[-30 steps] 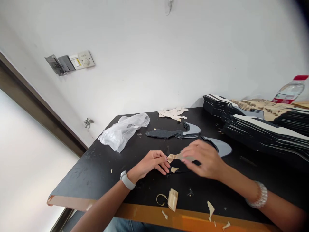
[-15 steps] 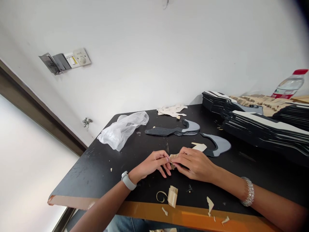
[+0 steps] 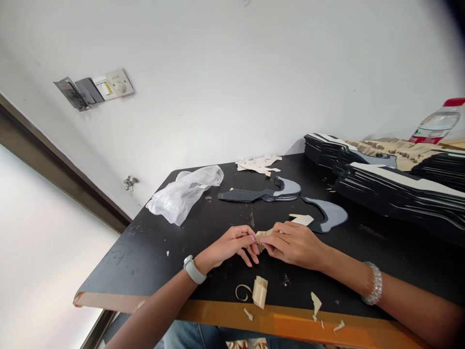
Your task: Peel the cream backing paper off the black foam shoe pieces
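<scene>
My left hand [image 3: 232,245] and my right hand [image 3: 296,246] meet above the black table. Between their fingertips is a small cream piece of paper-like sheet [image 3: 263,234], partly covered by the fingers. My left thumb and forefinger pinch its left edge, the other fingers hanging loosely apart. My right fingers are closed on its right side. Just beyond the right hand lie a cream scrap [image 3: 301,219] and a curved grey piece with a dark edge [image 3: 333,214]. Nearer me are a curled cream sheet [image 3: 260,292] and a thin curled strip [image 3: 242,293].
Behind my hands lies a small stack of dark grey curved pieces [image 3: 247,195]. A crumpled plastic bag [image 3: 185,194] is at left, cream scraps [image 3: 258,164] at the back. Tall stacks of black pieces [image 3: 399,196] and a bottle [image 3: 436,123] stand right. Tape [image 3: 218,312] covers the front edge.
My hands keep nearly the same pinch on the cream piece, with only slight finger movement on the right. The whole view has shifted a little.
</scene>
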`<state>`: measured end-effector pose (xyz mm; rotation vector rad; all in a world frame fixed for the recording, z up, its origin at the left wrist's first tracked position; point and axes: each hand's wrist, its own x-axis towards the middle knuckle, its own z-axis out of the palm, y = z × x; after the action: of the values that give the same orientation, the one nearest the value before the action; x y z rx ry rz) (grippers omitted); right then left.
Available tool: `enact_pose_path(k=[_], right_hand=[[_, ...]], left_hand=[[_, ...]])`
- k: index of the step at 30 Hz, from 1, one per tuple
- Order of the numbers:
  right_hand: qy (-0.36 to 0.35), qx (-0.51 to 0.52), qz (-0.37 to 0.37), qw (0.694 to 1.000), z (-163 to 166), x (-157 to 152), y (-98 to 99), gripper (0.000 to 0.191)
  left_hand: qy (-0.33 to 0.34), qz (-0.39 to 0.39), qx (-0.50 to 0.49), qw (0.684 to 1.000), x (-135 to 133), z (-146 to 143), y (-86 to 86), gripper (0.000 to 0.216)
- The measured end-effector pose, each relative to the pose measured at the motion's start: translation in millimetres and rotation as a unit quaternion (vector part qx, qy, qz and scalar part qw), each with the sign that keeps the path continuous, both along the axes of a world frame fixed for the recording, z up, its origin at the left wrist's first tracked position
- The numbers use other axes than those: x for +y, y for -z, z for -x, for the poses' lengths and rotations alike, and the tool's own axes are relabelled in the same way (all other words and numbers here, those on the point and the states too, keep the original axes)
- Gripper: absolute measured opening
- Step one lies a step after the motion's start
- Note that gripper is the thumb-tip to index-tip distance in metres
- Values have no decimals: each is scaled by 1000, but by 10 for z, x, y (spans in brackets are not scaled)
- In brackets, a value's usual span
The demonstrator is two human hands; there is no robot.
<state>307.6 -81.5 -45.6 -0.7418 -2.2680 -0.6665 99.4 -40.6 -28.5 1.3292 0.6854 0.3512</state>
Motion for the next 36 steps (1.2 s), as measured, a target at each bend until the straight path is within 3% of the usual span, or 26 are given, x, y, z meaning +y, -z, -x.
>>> enact_pose_path(k=[6,10,15,20,23,29,36], right_hand=[[8,34,46,998,3,12,22,12],[-7,83,141,986,10,16,71,9],[-10,175,316,932,35,4,87,6],[-36,296,445,844,-7,26,40,5],[-54,373,439,815,-55,36,5,9],[-147,417,425,790,-97,-38,14,15],[-171,584,420,674,-151,100,50,14]], left_hand=[[17,-74,3,997,-35,-26,36,42],[19,-138,11,990,-52,-26,72,39],[14,-217,32,975,-66,-15,85,28],[8,-224,49,973,-51,-16,57,21],[-13,-192,31,981,-41,-32,40,24],[-31,-136,-14,990,-7,-55,62,34],[-63,-115,-31,991,71,-26,115,27]])
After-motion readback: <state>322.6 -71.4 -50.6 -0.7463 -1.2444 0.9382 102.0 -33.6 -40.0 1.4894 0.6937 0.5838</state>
